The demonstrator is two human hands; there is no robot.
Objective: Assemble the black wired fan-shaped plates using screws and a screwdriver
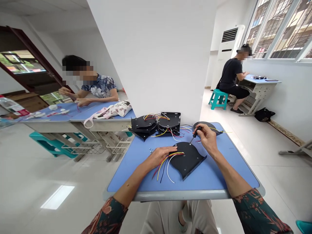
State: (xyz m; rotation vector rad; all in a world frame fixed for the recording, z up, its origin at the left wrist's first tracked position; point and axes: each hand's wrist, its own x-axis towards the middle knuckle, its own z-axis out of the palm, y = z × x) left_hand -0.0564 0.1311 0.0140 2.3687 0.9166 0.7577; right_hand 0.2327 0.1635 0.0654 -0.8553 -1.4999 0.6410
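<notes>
A flat black housing (pixel 186 161) with a rounded back edge lies on the blue desk, and red, yellow, black and white wires come out of its middle. My left hand (pixel 161 154) rests with outstretched fingers on its left edge, over the wires. In my right hand (pixel 207 138) is a black-handled screwdriver (pixel 196 132), tilted, its tip at a screw (pixel 190 144) on the housing's back rim. Small loose screws (pixel 151 150) lie left of my left hand.
Stacked black housings (pixel 144 125) with wires stand at the desk's back left. Another housing (pixel 214 126) lies behind my right hand. A white pillar (pixel 158 58) rises behind the desk (pixel 126 174). One person (pixel 99 86) sits at a left table, another (pixel 231 73) at a right desk.
</notes>
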